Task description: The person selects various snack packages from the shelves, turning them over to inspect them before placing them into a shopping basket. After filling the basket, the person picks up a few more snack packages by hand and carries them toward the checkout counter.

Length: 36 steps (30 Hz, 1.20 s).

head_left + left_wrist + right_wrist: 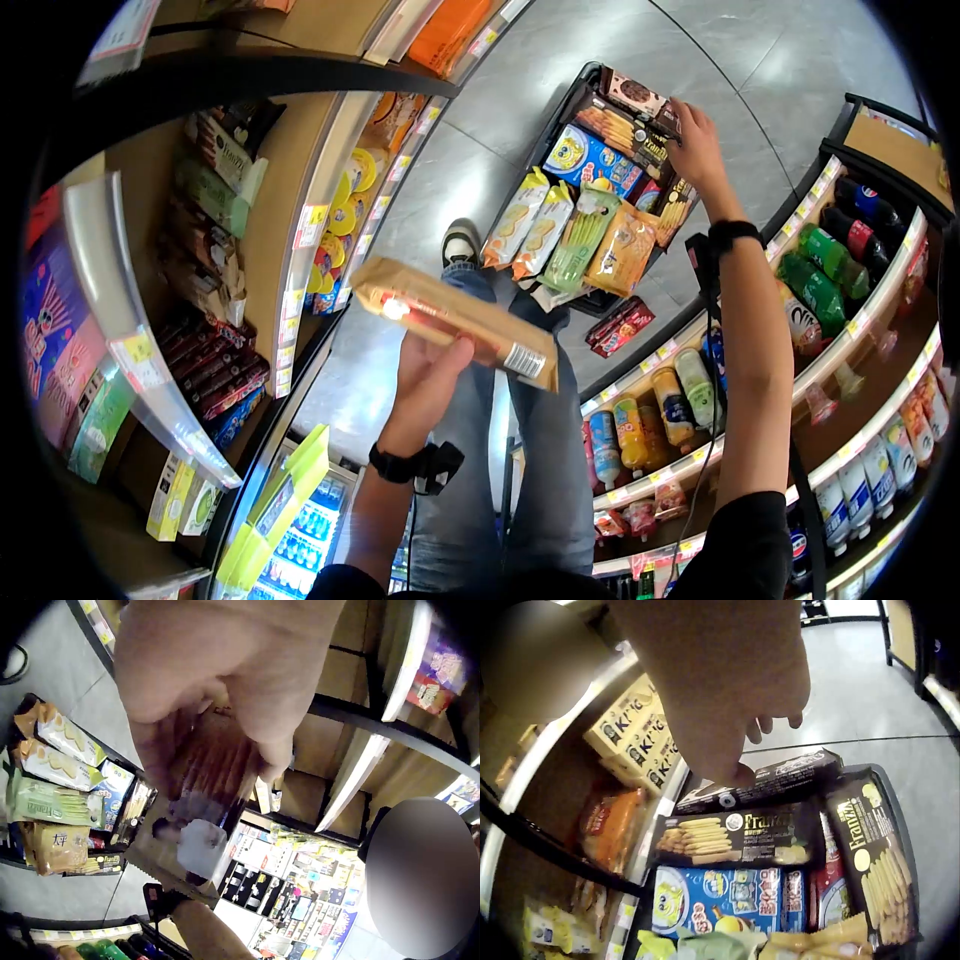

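Left hand's (425,385) fingers grip the brown packet (455,320), this side of the basket (567,112); we haven't stowed it. Red packet (620,328) also sits outside, beside the basket's near end. Basket looks mostly filled: bags nearer, boxes farther. Right hand (698,150) is at basket's far end, by a dark box (780,778); can't tell if its fingers grip.

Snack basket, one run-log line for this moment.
left hand: grips brown packet | right hand: open, at dark box, contact unclear | basket: on floor, holding snacks | red packet: beside basket
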Tool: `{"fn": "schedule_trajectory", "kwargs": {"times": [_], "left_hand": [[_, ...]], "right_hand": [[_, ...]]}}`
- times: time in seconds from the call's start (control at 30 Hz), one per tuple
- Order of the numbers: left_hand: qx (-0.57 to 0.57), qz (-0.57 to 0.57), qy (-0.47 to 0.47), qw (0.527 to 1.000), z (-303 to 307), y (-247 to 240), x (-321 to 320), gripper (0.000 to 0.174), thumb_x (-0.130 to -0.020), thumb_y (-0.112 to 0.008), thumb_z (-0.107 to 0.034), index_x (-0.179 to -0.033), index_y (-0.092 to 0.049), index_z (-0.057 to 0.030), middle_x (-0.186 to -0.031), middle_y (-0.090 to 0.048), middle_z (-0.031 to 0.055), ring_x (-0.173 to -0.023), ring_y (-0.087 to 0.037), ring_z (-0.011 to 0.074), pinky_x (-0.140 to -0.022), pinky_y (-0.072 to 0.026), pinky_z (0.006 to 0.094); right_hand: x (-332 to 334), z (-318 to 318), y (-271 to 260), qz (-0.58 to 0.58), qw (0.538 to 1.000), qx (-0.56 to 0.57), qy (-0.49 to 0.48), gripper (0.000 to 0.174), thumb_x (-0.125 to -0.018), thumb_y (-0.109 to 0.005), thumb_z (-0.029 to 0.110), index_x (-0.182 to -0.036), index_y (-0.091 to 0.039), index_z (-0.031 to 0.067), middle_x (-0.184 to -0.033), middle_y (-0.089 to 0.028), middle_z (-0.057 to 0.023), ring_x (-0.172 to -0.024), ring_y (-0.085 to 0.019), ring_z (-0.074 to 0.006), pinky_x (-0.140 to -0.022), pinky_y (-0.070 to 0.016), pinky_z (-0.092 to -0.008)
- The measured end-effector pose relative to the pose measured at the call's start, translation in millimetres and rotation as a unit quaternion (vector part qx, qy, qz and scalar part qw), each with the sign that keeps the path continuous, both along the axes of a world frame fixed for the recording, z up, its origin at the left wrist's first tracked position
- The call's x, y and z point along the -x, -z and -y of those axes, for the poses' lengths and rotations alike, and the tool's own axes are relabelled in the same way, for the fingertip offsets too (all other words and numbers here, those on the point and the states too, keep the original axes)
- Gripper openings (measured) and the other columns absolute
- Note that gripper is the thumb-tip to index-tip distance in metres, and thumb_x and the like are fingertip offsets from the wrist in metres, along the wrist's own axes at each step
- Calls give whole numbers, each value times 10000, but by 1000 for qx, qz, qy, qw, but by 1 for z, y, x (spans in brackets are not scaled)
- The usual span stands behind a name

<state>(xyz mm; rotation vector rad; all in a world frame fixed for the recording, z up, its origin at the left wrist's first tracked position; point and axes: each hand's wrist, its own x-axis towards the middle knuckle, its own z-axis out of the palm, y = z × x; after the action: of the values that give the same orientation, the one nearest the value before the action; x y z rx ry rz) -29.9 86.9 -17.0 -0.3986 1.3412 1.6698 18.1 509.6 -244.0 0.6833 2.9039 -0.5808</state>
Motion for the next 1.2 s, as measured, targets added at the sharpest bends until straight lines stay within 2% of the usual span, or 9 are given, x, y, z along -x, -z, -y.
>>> {"fn": "schedule_trajectory", "kwargs": {"times": [0.23,0.37,0.5,0.7,0.8,0.9,1.0,1.13,1.2], "left_hand": [[16,24,-12,1000,14,16,-9,551,-923,-625,-247,-1331,-384,36,-1281,-537,241,-1216,-537,363,-1046,-422,507],[18,27,-30,999,14,23,-15,497,-936,-586,-191,-1327,-384,41,-1264,-549,237,-1199,-549,348,-1034,-433,492],[71,4,8,997,6,14,-15,422,-950,-534,-128,-1312,-397,39,-1255,-570,226,-1157,-583,299,-1013,-456,432],[30,-11,19,999,-12,-3,-5,434,-960,-568,-173,-1316,-398,8,-1274,-575,205,-1151,-594,264,-936,-507,368],[-15,-45,6,999,-25,-16,1,513,-936,-634,-242,-1323,-400,0,-1298,-546,218,-1179,-573,290,-958,-497,403],[-29,-42,24,998,-24,-19,1,609,-915,-657,-329,-1351,-383,-4,-1303,-522,244,-1234,-520,327,-1014,-450,454],[-32,-30,14,999,-24,-23,0,674,-888,-683,-359,-1376,-354,-31,-1327,-492,251,-1265,-484,350,-1037,-421,494],[-45,-4,2,999,-19,-28,7,735,-852,-711,-360,-1396,-313,-67,-1374,-443,248,-1294,-453,368,-1054,-399,521],[-77,29,-4,997,-17,-27,12,884,-797,-711,-311,-1483,-200,-89,-1409,-411,253,-1312,-428,393,-1077,-366,535]], "right_hand": [[24,-12,47,161,985,-61,8,764,-711,-638,116,-1431,-383,144,-1351,-510,-162,-1262,-459,-365,-1067,-368,-435],[21,-14,44,65,998,-14,-1,716,-652,-718,110,-1323,-469,84,-1166,-558,-166,-1097,-545,-379,-956,-449,-459],[18,-1,1,19,996,46,70,634,-635,-755,128,-1219,-529,27,-1112,-554,-192,-1042,-559,-399,-890,-483,-438],[-12,54,-87,-86,975,179,103,563,-679,-763,132,-1176,-534,-2,-1066,-572,-175,-952,-594,-308,-831,-484,-377],[-40,101,-141,-47,867,440,230,532,-752,-748,129,-1217,-512,21,-992,-578,-32,-874,-534,-121,-798,-450,-270],[-78,151,-189,-77,747,564,344,675,-742,-713,280,-1297,-460,-8,-1119,-598,-82,-976,-583,-141,-834,-460,-255],[-91,195,-226,-111,594,711,359,894,-676,-741,440,-1353,-390,-27,-1254,-526,-217,-878,-624,-203,-716,-505,-305],[-94,228,-245,-77,509,793,325,1046,-633,-759,530,-1381,-327,-61,-1302,-468,-246,-873,-632,-200,-622,-527,-286],[-98,243,-245,-111,480,796,352,1076,-619,-787,514,-1400,-300,-44,-1335,-429,-262,-961,-627,-266,-704,-578,-348]]}}
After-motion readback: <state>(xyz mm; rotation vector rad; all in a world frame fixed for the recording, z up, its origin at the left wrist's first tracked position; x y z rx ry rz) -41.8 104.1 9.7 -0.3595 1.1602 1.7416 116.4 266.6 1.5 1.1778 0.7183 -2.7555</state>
